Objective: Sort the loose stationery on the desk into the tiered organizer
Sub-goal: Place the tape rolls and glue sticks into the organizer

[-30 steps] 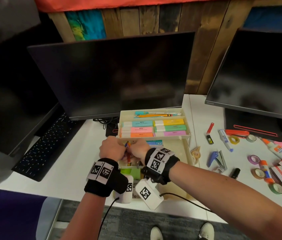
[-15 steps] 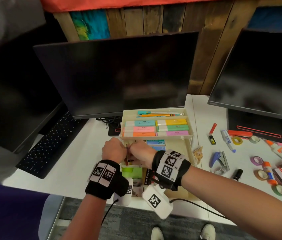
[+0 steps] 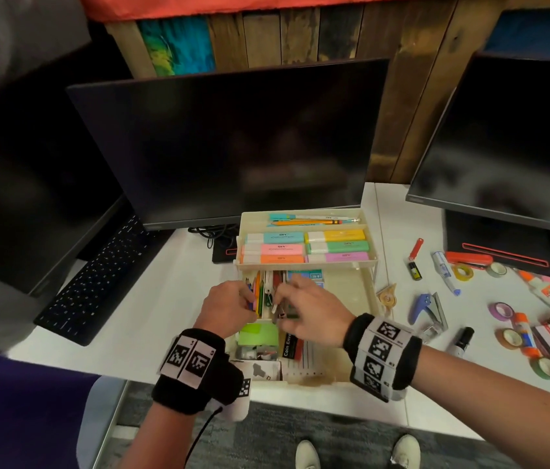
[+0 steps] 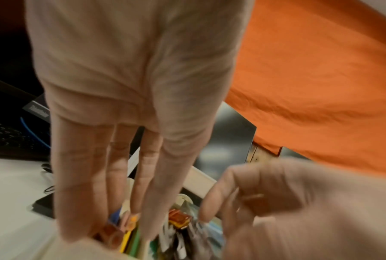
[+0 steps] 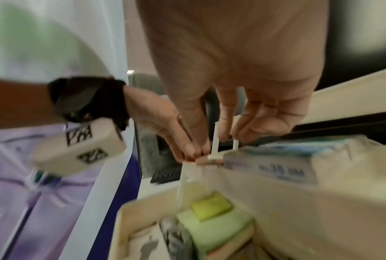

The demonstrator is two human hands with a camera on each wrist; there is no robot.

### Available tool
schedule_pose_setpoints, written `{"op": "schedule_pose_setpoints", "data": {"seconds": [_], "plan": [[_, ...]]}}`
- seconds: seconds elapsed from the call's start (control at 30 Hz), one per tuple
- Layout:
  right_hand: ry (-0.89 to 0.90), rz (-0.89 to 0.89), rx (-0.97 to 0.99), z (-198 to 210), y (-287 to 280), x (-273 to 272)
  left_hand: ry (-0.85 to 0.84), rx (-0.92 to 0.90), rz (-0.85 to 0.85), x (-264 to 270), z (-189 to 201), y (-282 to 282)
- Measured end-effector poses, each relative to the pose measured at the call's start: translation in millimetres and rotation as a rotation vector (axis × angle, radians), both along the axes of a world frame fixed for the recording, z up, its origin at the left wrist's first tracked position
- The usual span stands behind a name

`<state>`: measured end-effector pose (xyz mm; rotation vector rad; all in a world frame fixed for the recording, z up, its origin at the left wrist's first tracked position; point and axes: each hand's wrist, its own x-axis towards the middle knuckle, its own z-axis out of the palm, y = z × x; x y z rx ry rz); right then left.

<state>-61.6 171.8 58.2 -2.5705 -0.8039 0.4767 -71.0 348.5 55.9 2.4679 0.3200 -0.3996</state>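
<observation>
Hands have parted since half a second ago: left hand (image 3: pixel 229 304) pinches coloured pencils (image 3: pixel 256 292) in tiered organizer (image 3: pixel 365 292); right hand (image 3: pixel 307 309) grips white pens (image 5: pixel 215 142) alongside. Pencils look seated.

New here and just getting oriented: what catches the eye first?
The cream organizer mid-desk, its top tier filled with pastel highlighters. Both hands work in the lower tier: the left hand at the coloured pencils, the right hand beside it. Tape rolls and glue sticks lie loose on the right.
</observation>
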Motion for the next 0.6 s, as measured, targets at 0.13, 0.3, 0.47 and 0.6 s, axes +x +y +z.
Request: {"op": "schedule_pose_setpoints", "data": {"seconds": [0.13,0.3,0.47,0.6], "plan": [[-0.165,0.082,-0.061,-13,8,-7,-0.053,0.055,-0.039,6,-4,0],[-0.283,0.107,-0.075,-19,16,0,-0.113,0.169,-0.088,6,-5,-4],[-0.425,0.091,-0.039,-28,17,-3,-0.308,0.158,-0.142,-2,-12,-13],[-0.532,0.091,-0.071,-37,13,-4,-0.324,0.231,-0.24,-7,-22,-20]]}}
